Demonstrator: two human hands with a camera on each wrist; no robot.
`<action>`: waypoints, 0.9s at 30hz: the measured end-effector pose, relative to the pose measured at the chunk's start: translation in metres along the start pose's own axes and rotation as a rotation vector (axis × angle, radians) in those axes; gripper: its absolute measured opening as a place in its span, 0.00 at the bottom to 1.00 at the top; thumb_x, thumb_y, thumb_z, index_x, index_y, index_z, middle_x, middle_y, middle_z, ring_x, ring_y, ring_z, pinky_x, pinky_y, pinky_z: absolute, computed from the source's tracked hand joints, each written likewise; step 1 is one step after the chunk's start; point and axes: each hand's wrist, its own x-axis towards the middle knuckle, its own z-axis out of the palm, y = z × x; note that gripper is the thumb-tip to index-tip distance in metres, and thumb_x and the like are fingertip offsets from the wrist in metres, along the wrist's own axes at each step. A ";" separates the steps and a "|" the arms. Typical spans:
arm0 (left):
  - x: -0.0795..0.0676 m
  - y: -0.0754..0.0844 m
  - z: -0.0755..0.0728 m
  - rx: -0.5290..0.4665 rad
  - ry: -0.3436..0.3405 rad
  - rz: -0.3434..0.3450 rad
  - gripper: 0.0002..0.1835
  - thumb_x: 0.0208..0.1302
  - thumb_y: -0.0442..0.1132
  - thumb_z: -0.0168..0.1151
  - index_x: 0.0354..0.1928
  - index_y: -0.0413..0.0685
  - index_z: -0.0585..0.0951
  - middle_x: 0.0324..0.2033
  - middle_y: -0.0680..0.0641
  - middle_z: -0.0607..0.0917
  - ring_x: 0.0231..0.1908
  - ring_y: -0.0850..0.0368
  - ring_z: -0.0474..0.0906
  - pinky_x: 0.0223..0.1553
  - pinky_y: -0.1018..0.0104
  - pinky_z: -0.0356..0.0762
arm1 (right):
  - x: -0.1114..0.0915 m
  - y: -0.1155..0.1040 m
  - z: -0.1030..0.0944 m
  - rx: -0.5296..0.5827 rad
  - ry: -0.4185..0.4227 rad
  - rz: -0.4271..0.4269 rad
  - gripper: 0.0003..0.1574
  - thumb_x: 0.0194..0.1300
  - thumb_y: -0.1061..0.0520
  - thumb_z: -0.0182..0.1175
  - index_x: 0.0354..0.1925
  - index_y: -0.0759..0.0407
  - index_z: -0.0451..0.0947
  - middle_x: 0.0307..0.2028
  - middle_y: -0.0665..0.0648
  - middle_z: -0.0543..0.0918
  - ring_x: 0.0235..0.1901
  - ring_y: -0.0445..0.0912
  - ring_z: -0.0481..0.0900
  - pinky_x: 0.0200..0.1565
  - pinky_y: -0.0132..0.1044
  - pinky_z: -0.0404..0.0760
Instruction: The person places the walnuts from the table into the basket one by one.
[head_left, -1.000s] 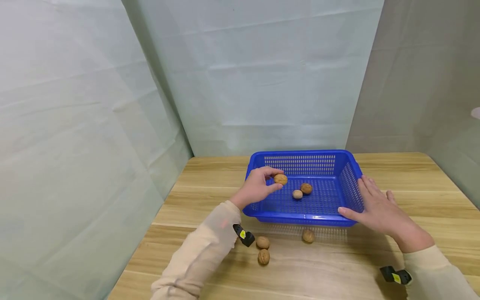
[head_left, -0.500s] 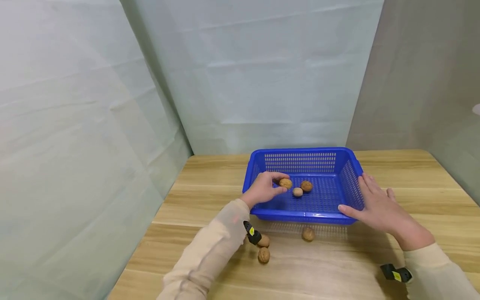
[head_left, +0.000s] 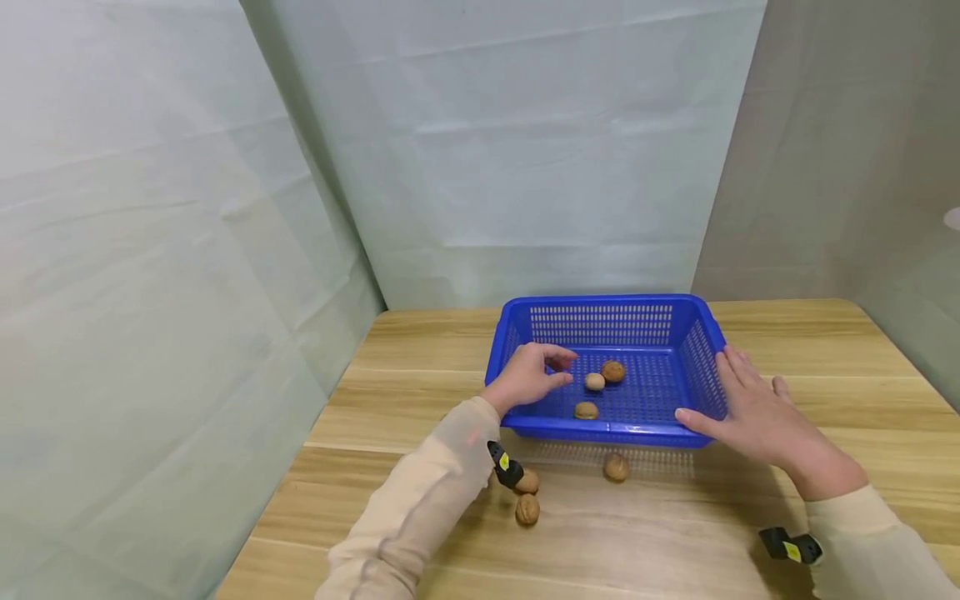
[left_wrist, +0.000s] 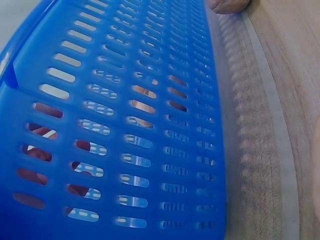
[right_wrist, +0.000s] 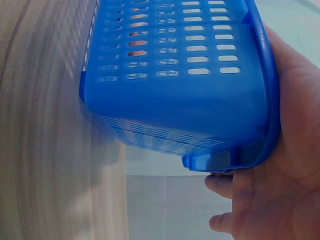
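In the head view my left hand is over the left part of a blue slotted plastic basket. Its thumb and fingers are apart with nothing between them. A walnut lies on the basket floor by the front wall. Farther in, a small pale nut sits beside a darker walnut. My right hand rests on the basket's right front corner, thumb along the front rim and fingers extended on the right rim. The right wrist view shows its palm against that rim.
On the wooden table, one walnut lies in front of the basket. Two more, a front walnut and a rear walnut, lie by my left wrist. Pale cloth hangs behind and beside the table.
My left hand moved slightly right over the basket and let go of a walnut, which now lies near the front wall. My right hand stays on the rim.
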 end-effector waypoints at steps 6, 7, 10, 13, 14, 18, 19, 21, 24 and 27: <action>-0.002 0.002 -0.002 -0.021 0.031 0.021 0.16 0.64 0.39 0.65 0.54 0.51 0.82 0.45 0.53 0.85 0.42 0.66 0.78 0.45 0.65 0.78 | 0.000 0.001 0.001 -0.014 0.006 0.000 0.73 0.59 0.24 0.53 0.72 0.76 0.34 0.71 0.76 0.36 0.71 0.65 0.29 0.57 0.76 0.33; -0.003 0.003 -0.003 -0.028 0.034 0.026 0.16 0.64 0.39 0.65 0.54 0.51 0.82 0.45 0.53 0.85 0.42 0.66 0.78 0.46 0.64 0.78 | 0.000 0.001 0.001 -0.012 0.006 -0.001 0.73 0.59 0.24 0.53 0.71 0.76 0.34 0.71 0.76 0.36 0.71 0.66 0.29 0.57 0.76 0.33; -0.008 0.008 -0.012 -0.046 0.045 0.047 0.16 0.64 0.41 0.64 0.54 0.52 0.82 0.46 0.53 0.85 0.44 0.66 0.78 0.49 0.60 0.77 | 0.001 0.002 0.001 -0.015 0.005 -0.004 0.72 0.60 0.25 0.53 0.71 0.76 0.34 0.71 0.76 0.36 0.71 0.66 0.29 0.57 0.77 0.34; -0.015 0.015 -0.025 -0.076 0.063 0.088 0.17 0.64 0.39 0.64 0.55 0.49 0.81 0.47 0.50 0.85 0.46 0.60 0.79 0.50 0.55 0.76 | 0.002 0.002 0.000 -0.009 0.008 -0.005 0.72 0.60 0.25 0.53 0.72 0.76 0.34 0.71 0.76 0.35 0.71 0.66 0.29 0.57 0.77 0.34; -0.018 0.017 -0.030 -0.081 0.069 0.096 0.17 0.64 0.39 0.64 0.55 0.48 0.81 0.47 0.49 0.85 0.47 0.58 0.79 0.51 0.54 0.76 | 0.002 0.001 0.000 -0.011 0.008 -0.005 0.72 0.60 0.25 0.53 0.72 0.76 0.34 0.71 0.76 0.35 0.71 0.66 0.30 0.57 0.77 0.34; -0.033 0.017 -0.050 -0.085 0.098 0.109 0.18 0.64 0.39 0.64 0.56 0.47 0.80 0.49 0.48 0.84 0.49 0.53 0.79 0.52 0.52 0.75 | 0.002 0.000 -0.001 -0.008 0.010 -0.006 0.72 0.60 0.24 0.53 0.72 0.76 0.34 0.71 0.76 0.35 0.71 0.66 0.30 0.57 0.77 0.34; -0.037 0.015 -0.055 -0.079 0.106 0.103 0.18 0.64 0.39 0.64 0.56 0.47 0.80 0.49 0.48 0.84 0.49 0.53 0.79 0.52 0.52 0.75 | 0.002 0.000 -0.001 -0.009 0.010 -0.006 0.73 0.60 0.24 0.53 0.72 0.76 0.34 0.71 0.76 0.35 0.71 0.66 0.30 0.57 0.77 0.34; -0.045 0.010 -0.064 -0.060 0.128 0.086 0.18 0.64 0.39 0.65 0.56 0.48 0.81 0.50 0.49 0.83 0.48 0.55 0.79 0.52 0.54 0.75 | 0.001 0.000 -0.001 -0.009 0.009 -0.005 0.73 0.59 0.24 0.53 0.72 0.76 0.34 0.71 0.76 0.35 0.71 0.66 0.30 0.57 0.77 0.34; -0.056 -0.002 -0.075 -0.051 0.164 0.050 0.17 0.64 0.40 0.65 0.55 0.46 0.81 0.49 0.47 0.84 0.48 0.55 0.79 0.52 0.54 0.75 | 0.001 0.000 -0.001 -0.012 0.008 -0.003 0.73 0.59 0.24 0.53 0.72 0.76 0.34 0.72 0.76 0.35 0.71 0.65 0.30 0.57 0.77 0.35; -0.068 -0.015 -0.083 -0.051 0.198 0.011 0.17 0.63 0.39 0.65 0.54 0.44 0.82 0.48 0.45 0.84 0.47 0.53 0.79 0.51 0.52 0.74 | 0.000 0.001 0.000 -0.011 0.006 -0.002 0.73 0.59 0.24 0.53 0.71 0.76 0.34 0.71 0.76 0.35 0.71 0.66 0.29 0.57 0.77 0.35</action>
